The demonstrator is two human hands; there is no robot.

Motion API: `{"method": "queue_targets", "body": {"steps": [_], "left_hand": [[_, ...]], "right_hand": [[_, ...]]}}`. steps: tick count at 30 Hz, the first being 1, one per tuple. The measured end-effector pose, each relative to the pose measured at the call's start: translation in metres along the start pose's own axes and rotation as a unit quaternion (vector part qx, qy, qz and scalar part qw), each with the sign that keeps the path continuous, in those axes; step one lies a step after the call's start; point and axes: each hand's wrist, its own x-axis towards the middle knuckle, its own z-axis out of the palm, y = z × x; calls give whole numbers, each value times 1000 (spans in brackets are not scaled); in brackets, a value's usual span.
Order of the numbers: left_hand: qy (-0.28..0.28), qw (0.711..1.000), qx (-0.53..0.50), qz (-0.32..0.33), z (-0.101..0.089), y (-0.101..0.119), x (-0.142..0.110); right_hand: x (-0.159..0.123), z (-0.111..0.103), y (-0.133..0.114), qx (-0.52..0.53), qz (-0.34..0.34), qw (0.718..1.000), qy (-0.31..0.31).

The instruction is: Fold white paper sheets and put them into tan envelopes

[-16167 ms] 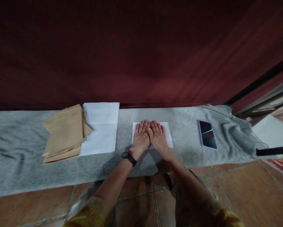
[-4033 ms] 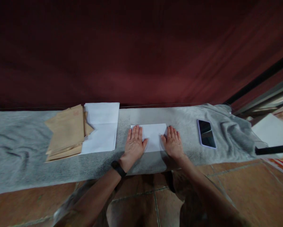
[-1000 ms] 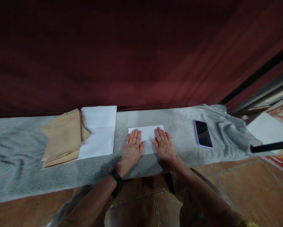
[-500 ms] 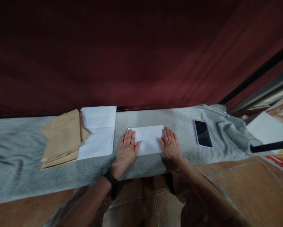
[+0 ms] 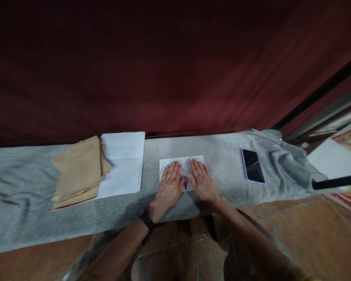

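Note:
A small white sheet of paper (image 5: 163, 166) lies flat on the grey cloth, partly covered by both hands. My left hand (image 5: 169, 186) rests palm down on its left half, fingers stretched out, a dark band on the wrist. On the right half lies my right hand (image 5: 203, 182), also palm down with fingers extended. A narrow strip of paper shows between the two thumbs. Neither hand grips anything. Whether the sheet is folded I cannot tell.
To the left, brown paper envelopes (image 5: 80, 168) overlap a stack of larger white sheets (image 5: 124, 164). A phone in a lilac case (image 5: 253, 166) lies to the right on the grey cloth (image 5: 225, 156). Dark bars (image 5: 337, 181) stand at the right edge. Behind hangs a dark red curtain (image 5: 175, 78).
Both hands have slid inward from the side edges of the white sheet toward its middle, staying flat on it. The envelopes, larger sheets and phone lie as before.

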Motion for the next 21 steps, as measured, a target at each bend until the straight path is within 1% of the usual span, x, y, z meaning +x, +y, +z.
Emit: {"method": "queue_targets", "body": {"steps": [3,9,15,18,21], "left_hand": [[-8,1000,-3,4,5,3,4],[-8,1000,-4,-11,9,-1,18],[-11,999,7,-44,12,-3,30],[-10,998,13,-53,11,-4,31],[-8,998,21,-64,9,-6,29]], "right_hand": [[5,0,-10,10,-19,1000,-18],[24,3,-16,10,-14,999,-36],[37,10,-23,6,28,999,-27],[37,13,-21,-7,40,999,-17],[33,15,-16,-20,45,999,12]]}}
